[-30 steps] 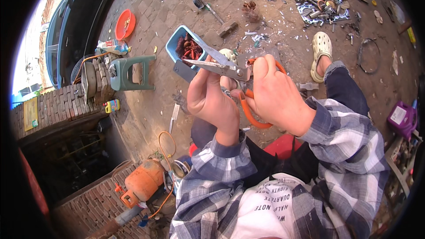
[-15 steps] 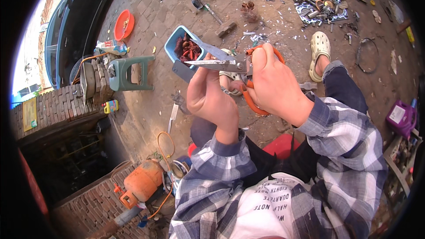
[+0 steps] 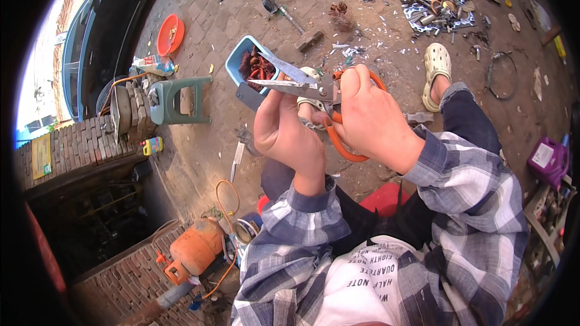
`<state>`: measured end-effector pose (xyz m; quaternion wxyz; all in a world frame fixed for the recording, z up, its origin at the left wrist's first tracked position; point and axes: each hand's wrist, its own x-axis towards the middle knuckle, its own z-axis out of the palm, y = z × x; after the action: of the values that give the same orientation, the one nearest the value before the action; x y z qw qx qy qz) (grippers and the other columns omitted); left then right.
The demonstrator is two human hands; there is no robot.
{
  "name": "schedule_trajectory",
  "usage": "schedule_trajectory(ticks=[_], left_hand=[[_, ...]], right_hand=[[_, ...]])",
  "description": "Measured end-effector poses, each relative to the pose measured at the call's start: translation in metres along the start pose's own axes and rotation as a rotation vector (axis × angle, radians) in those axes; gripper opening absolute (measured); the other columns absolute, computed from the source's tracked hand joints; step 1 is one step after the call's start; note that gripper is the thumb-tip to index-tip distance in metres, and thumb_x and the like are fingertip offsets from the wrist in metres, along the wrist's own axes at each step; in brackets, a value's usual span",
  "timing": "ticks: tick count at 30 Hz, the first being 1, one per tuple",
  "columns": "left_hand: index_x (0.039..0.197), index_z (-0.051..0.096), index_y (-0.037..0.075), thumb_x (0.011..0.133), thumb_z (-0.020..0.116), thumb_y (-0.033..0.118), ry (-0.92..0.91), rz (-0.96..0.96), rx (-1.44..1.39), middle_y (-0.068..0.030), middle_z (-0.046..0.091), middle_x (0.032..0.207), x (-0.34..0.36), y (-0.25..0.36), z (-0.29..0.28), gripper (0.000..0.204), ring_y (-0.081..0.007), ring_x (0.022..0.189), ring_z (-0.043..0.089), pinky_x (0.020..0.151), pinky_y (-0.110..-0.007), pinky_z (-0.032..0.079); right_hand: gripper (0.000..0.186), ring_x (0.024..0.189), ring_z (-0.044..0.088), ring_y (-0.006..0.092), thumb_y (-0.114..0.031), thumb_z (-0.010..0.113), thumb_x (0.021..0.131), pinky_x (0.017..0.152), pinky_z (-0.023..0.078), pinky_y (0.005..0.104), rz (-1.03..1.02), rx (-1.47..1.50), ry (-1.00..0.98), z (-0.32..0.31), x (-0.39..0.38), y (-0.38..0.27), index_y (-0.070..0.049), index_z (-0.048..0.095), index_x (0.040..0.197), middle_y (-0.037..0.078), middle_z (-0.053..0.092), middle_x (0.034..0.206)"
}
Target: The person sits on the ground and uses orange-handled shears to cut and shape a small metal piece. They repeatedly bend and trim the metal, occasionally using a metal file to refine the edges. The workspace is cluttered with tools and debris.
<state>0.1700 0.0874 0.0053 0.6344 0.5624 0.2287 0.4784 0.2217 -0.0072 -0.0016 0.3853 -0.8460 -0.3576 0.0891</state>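
My right hand [image 3: 377, 121] grips a large pair of scissors [image 3: 323, 92] by its orange handles. The two metal blades point left and stand slightly apart. Close under the blades is my left hand [image 3: 287, 127], its fingers drawn together and partly hidden behind the lower blade; what they hold, if anything, cannot be made out. Beyond the blade tips, a light blue plastic bin [image 3: 231, 66] contains dark red and brown pieces [image 3: 257, 67]. The upper blade overlaps the bin's right side in the picture.
A green stool [image 3: 181, 101] and an orange-red basin [image 3: 170, 35] stand at the left. A hammer [image 3: 309, 39] lies ahead. Metal parts [image 3: 438, 12] are piled far right. Near the lower left are an orange gas cylinder [image 3: 196, 241] with a hose and a dark pit [image 3: 90, 223].
My right hand and the scissors' handle end have shifted slightly down, and the blades look a little closer together. My left hand has barely moved.
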Motion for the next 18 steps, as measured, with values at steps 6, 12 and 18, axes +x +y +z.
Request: schedule_trajectory(ticks=[6,12,18], left_hand=[[0.103,0.06,-0.008,0.088,0.054,-0.004,0.001,0.039,0.015,-0.017,0.065,0.092,-0.001,-0.003,0.001,0.017,-0.0131,0.063,0.06,0.046,-0.021,0.046],[0.103,0.061,-0.009,0.087,0.053,-0.006,-0.038,0.106,0.135,-0.015,0.065,0.096,0.0,-0.008,-0.004,0.018,-0.0119,0.07,0.061,0.054,-0.02,0.046],[0.101,0.061,-0.008,0.087,0.054,-0.006,-0.061,0.081,0.073,-0.0153,0.065,0.096,0.001,-0.004,0.001,0.016,-0.0128,0.064,0.06,0.047,-0.021,0.047]], right_hand=[[0.056,0.072,0.06,0.0375,-0.034,0.064,0.08,0.063,0.051,0.0412,-0.069,0.09,0.029,0.003,-0.003,0.001,0.011,0.042,0.105,0.026,0.05,0.095],[0.048,0.078,0.059,0.0421,-0.034,0.06,0.082,0.066,0.05,0.0448,0.122,0.423,-0.25,-0.005,-0.008,-0.003,0.009,0.044,0.094,0.029,0.051,0.094],[0.05,0.083,0.057,0.0383,-0.029,0.064,0.079,0.069,0.049,0.0415,-0.045,0.115,0.068,-0.004,0.0,0.003,0.011,0.043,0.102,0.024,0.049,0.096]])
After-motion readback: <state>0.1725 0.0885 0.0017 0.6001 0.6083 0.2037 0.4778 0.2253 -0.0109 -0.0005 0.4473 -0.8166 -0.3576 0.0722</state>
